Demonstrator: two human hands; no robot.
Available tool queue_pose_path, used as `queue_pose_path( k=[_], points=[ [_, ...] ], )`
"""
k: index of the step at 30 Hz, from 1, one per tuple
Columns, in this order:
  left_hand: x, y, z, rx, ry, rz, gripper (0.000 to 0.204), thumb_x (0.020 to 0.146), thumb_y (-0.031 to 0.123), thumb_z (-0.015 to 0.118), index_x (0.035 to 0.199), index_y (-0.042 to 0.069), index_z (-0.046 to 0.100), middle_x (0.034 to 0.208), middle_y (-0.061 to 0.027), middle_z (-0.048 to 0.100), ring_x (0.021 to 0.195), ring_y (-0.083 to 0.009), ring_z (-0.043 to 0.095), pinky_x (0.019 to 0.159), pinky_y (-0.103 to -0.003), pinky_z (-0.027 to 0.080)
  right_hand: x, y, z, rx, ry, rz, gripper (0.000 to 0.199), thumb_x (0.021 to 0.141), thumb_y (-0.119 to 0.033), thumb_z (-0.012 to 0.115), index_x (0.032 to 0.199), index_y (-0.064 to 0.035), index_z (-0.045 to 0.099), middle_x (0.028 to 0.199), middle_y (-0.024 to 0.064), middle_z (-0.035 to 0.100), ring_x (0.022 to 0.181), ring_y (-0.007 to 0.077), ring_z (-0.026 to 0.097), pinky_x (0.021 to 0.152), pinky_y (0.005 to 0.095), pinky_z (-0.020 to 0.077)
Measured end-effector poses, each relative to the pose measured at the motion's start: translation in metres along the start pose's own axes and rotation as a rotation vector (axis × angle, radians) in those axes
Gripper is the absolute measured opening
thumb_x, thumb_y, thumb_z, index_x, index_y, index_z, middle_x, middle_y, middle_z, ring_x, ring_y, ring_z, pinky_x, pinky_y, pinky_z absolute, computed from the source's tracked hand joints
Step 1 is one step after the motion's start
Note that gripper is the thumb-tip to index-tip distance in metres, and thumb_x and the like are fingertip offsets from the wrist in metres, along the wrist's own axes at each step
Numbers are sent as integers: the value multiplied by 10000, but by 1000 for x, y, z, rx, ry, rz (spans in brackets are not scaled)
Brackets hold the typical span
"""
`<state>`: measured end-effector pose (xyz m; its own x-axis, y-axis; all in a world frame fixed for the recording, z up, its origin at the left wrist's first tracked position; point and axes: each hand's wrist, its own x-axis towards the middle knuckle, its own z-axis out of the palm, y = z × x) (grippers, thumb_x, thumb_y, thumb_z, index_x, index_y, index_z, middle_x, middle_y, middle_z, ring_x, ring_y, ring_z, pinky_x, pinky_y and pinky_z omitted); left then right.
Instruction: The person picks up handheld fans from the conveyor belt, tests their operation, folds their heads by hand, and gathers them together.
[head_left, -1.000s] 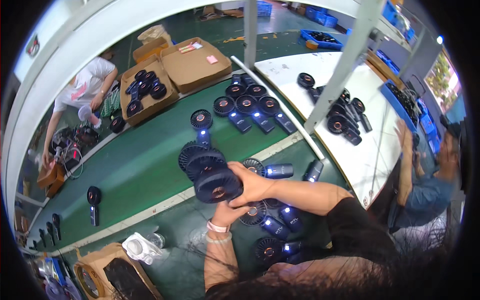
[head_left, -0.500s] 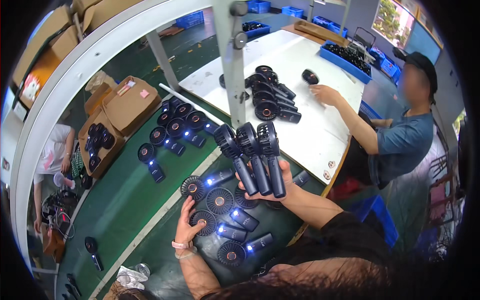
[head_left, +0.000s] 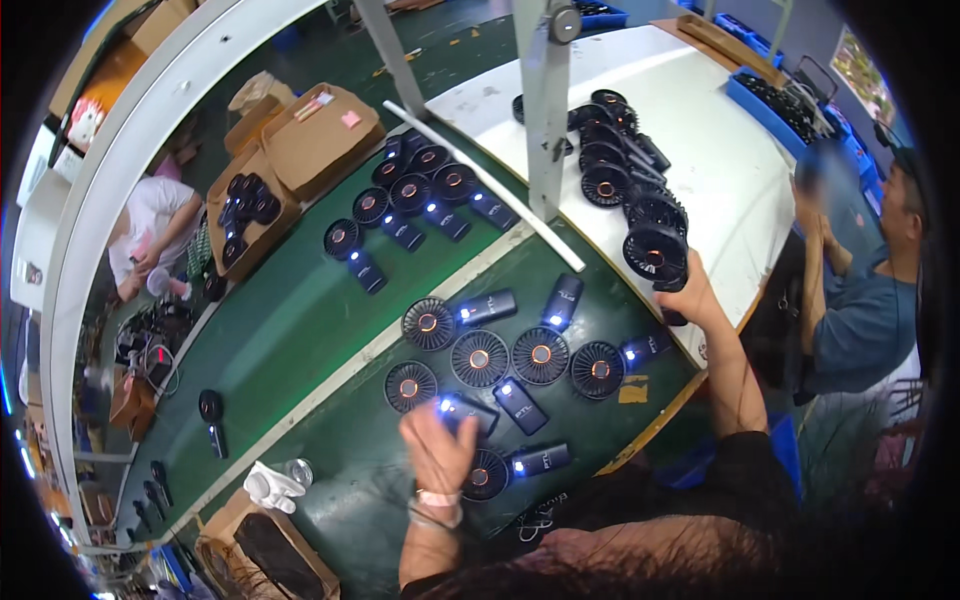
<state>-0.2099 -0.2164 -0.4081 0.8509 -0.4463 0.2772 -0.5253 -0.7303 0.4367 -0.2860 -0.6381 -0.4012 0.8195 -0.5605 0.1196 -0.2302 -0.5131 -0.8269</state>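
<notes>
My right hand [head_left: 690, 295] is closed around a bunch of dark handheld fans [head_left: 655, 252] at the near edge of the white table. Their round heads overlap, so how many it holds is hard to tell. My left hand [head_left: 440, 452], slightly blurred, has its thumb and fingers apart over the green work surface. Just beyond its fingertips lies a fan with a lit handle [head_left: 468, 413]; whether they touch it I cannot tell. Several more fans lie around it, among them one head [head_left: 480, 358] in the middle and a fan [head_left: 487, 474] beside my left wrist.
A white table [head_left: 700, 140] on the right carries a pile of fans [head_left: 605, 150]. A metal post [head_left: 545, 120] and white rod [head_left: 480, 185] stand between surfaces. More lit fans [head_left: 410, 192] lie beyond, near a cardboard box [head_left: 325, 140]. A co-worker [head_left: 865, 300] sits at right.
My right hand has carried the fans rightward to the white table, lowering them there. My left hand has drawn back from the fan heads toward me. The co-worker's hand has left the white table.
</notes>
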Motion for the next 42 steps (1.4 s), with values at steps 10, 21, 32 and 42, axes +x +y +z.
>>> queue_pose_path(
  k=[10,21,32,42],
  points=[
    [5,-10,1,78,-109,-15,362,600,102,641,961,99,614,1201,-249,373,1126,-472,352,930,-479,367,59,15,1,-539,68,-87,742,468,-179,745,1146,-57,468,1184,181,435,1108,352,432,941,365,380],
    [6,-94,11,-581,90,-519,455,810,165,608,1176,-32,424,1041,-169,567,896,-278,565,758,-365,461,40,-92,114,-321,-163,-730,376,622,-85,683,980,-64,569,969,136,565,959,313,526,844,402,424],
    [74,-97,22,-2217,-8,-297,425,900,310,474,1243,70,402,1206,-168,480,983,-267,536,773,-420,458,36,-121,206,-569,-710,-748,631,683,-209,696,1253,-130,436,1101,121,514,1060,322,478,878,418,410],
    [85,-128,59,-1439,376,-436,393,852,132,561,1184,18,383,1032,-67,501,854,-152,528,812,-296,436,65,-127,218,731,-1047,152,562,849,-215,596,1315,-48,331,1118,99,531,959,173,560,784,295,469]
  ],
)
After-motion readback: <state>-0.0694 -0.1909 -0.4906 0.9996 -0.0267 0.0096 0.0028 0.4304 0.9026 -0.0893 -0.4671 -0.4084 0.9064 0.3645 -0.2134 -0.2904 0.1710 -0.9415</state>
